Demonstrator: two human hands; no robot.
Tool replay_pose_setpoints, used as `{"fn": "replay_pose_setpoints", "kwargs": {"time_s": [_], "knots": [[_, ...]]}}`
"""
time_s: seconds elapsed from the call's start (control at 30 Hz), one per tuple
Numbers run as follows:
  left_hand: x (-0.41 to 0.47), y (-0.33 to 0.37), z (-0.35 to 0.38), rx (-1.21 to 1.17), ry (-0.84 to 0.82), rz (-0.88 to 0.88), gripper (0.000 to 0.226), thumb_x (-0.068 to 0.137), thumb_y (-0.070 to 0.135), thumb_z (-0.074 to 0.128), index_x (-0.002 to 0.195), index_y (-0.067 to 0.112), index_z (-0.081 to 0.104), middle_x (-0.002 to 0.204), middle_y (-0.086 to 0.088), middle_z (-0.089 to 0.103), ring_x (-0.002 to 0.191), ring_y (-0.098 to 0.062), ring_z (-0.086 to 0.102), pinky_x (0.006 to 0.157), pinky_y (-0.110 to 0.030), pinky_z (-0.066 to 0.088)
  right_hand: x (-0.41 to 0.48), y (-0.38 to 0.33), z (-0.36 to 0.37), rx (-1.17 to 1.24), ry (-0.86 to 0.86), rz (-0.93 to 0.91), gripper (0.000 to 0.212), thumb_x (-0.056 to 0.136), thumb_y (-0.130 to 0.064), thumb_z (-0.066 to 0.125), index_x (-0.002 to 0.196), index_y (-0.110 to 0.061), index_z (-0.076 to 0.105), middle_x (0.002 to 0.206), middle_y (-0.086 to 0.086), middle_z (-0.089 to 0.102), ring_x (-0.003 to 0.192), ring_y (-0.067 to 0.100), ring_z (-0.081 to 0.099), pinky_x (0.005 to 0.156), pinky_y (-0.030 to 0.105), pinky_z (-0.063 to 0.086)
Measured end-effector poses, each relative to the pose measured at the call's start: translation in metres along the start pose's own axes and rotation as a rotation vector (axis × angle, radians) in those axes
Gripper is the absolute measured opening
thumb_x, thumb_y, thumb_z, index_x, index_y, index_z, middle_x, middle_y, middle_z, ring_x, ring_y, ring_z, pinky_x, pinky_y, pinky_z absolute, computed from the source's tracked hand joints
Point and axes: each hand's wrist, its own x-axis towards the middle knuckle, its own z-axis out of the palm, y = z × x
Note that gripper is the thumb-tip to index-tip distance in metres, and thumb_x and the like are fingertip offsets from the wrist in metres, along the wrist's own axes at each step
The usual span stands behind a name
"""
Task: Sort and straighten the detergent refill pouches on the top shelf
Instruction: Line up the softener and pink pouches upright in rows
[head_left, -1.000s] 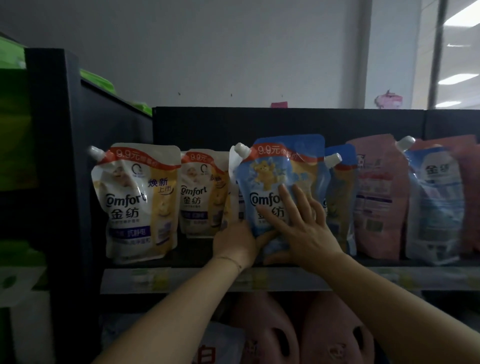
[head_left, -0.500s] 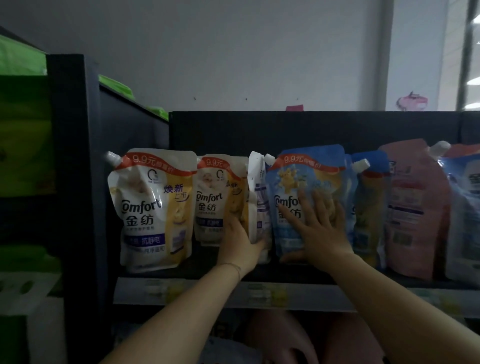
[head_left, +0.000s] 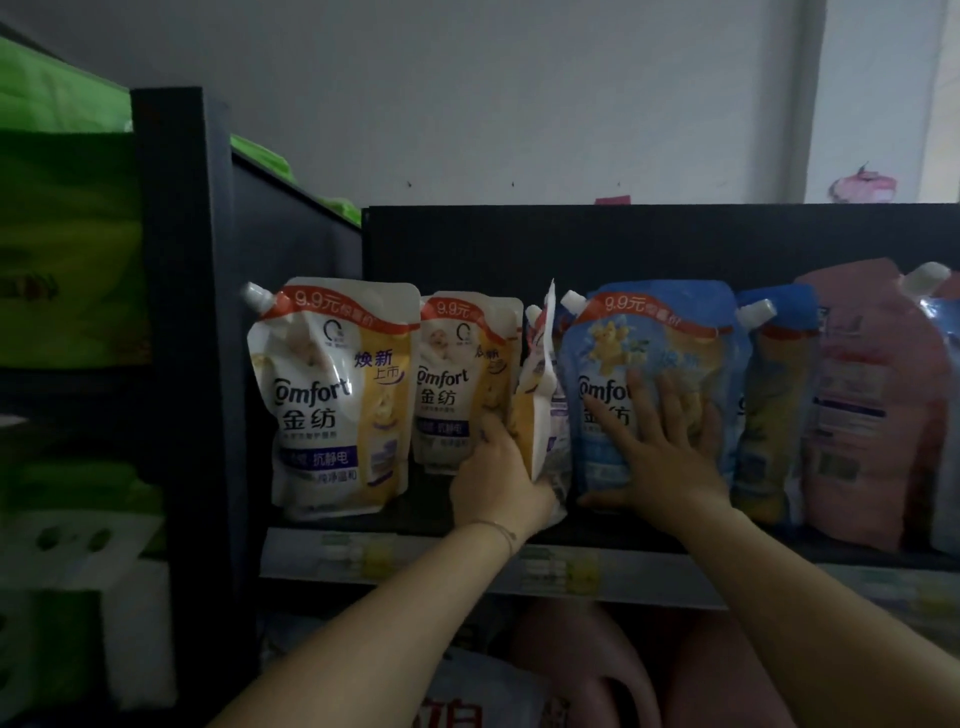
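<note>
Seven refill pouches could be counted on the top shelf (head_left: 421, 520) in the head view: three white-and-gold, two blue, one pink, and one more cut off by the frame's right edge. The front blue pouch (head_left: 670, 343) stood upright facing out, and the rest are placed from it. Left of it, touching, a white pouch turned edge-on (head_left: 540, 395) leaned slightly; further left stood a smaller white-and-gold pouch (head_left: 462, 374), then the largest white-and-gold pouch (head_left: 332, 395) nearest the dark upright. Right of it, partly tucked behind, came the second blue pouch (head_left: 774, 405), then the pink pouch (head_left: 872, 405) showing its back label. Below it ran a strip of price tags (head_left: 561, 569), with pink jugs (head_left: 597, 670) lower down; far to its left sat green packs (head_left: 67, 249). The left hand (head_left: 498, 483) had its fingers curled round the bottom of the edge-on pouch, hiding its lower corner. The right hand (head_left: 660, 452) lay flat with fingers spread against the blue pouch's front, covering part of its label.
</note>
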Motion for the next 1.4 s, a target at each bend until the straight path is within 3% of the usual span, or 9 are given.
{"fn": "replay_pose_setpoints", "kwargs": {"time_s": [0.2, 0.43, 0.6, 0.7, 0.8, 0.9, 0.97, 1.17, 1.4], "knots": [[-0.019, -0.012, -0.019, 0.085, 0.136, 0.039, 0.082, 0.082, 0.034, 0.066, 0.140, 0.016, 0.011, 0.118, -0.005, 0.054, 0.090, -0.027, 0.063, 0.064, -0.038, 0.053, -0.007, -0.005, -0.010, 0.037, -0.042, 0.013, 0.113, 0.064, -0.091, 0.040, 0.137, -0.048, -0.035, 0.129, -0.002, -0.062, 0.113, 0.026, -0.062, 0.083, 0.056, -0.040], [-0.025, -0.008, -0.022, 0.122, 0.245, 0.175, 0.062, 0.083, 0.037, 0.066, 0.127, 0.019, 0.026, 0.123, -0.001, 0.045, 0.088, -0.023, 0.060, 0.057, -0.031, 0.044, -0.010, -0.006, -0.014, 0.078, -0.077, 0.000, 0.113, 0.067, -0.088, 0.044, 0.131, -0.049, -0.040, 0.130, -0.002, -0.062, 0.119, 0.028, -0.057, 0.095, 0.062, -0.029], [-0.005, -0.006, -0.024, -0.490, 0.066, 0.173, 0.064, 0.058, 0.066, 0.076, 0.102, 0.033, 0.043, 0.093, 0.010, 0.056, 0.078, -0.008, 0.058, 0.068, -0.025, 0.050, -0.010, -0.005, -0.013, 0.099, -0.090, -0.017, 0.111, 0.072, -0.083, 0.047, 0.125, -0.047, -0.044, 0.133, -0.001, -0.060, 0.120, 0.028, -0.057, 0.103, 0.066, -0.020], [0.017, -0.012, -0.022, -0.888, -0.020, 0.065, 0.077, 0.049, 0.054, 0.084, 0.108, 0.028, 0.043, 0.109, -0.001, 0.057, 0.100, -0.016, 0.060, 0.084, -0.028, 0.050, -0.009, -0.003, -0.013, 0.127, -0.101, -0.035, 0.112, 0.072, -0.081, 0.050, 0.130, -0.049, -0.039, 0.130, -0.004, -0.062, 0.119, 0.025, -0.058, 0.096, 0.061, -0.028], [0.035, -0.016, -0.020, -0.925, -0.369, -0.013, 0.074, 0.054, 0.041, 0.083, 0.116, 0.036, 0.044, 0.120, 0.004, 0.057, 0.117, -0.020, 0.053, 0.102, -0.042, 0.044, -0.008, -0.003, -0.013, 0.113, -0.098, -0.040, 0.113, 0.069, -0.083, 0.051, 0.130, -0.050, -0.039, 0.129, -0.005, -0.062, 0.117, 0.024, -0.059, 0.085, 0.057, -0.035], [0.048, -0.015, -0.016, -0.813, -0.512, -0.022, 0.102, 0.047, 0.051, 0.088, 0.136, 0.036, 0.040, 0.129, 0.005, 0.057, 0.121, -0.020, 0.052, 0.103, -0.048, 0.042, -0.005, -0.001, -0.013, 0.099, -0.108, -0.058, 0.114, 0.068, -0.084, 0.050, 0.129, -0.051, -0.040, 0.130, -0.005, -0.062, 0.117, 0.025, -0.059, 0.080, 0.055, -0.039], [0.050, -0.010, -0.013, -0.752, -0.457, -0.087, 0.116, 0.041, 0.055, 0.090, 0.141, 0.031, 0.037, 0.132, 0.006, 0.056, 0.122, -0.019, 0.052, 0.104, -0.047, 0.042, -0.003, 0.001, -0.013, 0.114, -0.118, -0.077, 0.113, 0.068, -0.084, 0.050, 0.130, -0.051, -0.038, 0.129, -0.006, -0.062, 0.117, 0.024, -0.059, 0.080, 0.054, -0.041], [0.033, 0.010, 0.006, -0.793, -0.039, -0.285, 0.095, 0.052, 0.040, 0.093, 0.134, 0.017, 0.051, 0.128, 0.002, 0.058, 0.119, -0.020, 0.054, 0.103, -0.036, 0.045, 0.001, 0.003, -0.010, 0.133, -0.125, -0.081, 0.113, 0.069, -0.084, 0.050, 0.126, -0.048, -0.041, 0.128, -0.004, -0.063, 0.118, 0.025, -0.059, 0.085, 0.053, -0.038], [0.014, 0.027, 0.012, -0.463, 0.316, -0.439, 0.107, 0.057, 0.057, 0.084, 0.136, 0.009, 0.031, 0.138, -0.010, 0.042, 0.130, -0.031, 0.040, 0.103, -0.049, 0.038, 0.005, 0.004, -0.017, 0.200, -0.199, -0.095, 0.112, 0.073, -0.079, 0.054, 0.135, -0.050, -0.035, 0.127, -0.005, -0.063, 0.121, 0.026, -0.054, 0.106, 0.060, -0.021]]}}
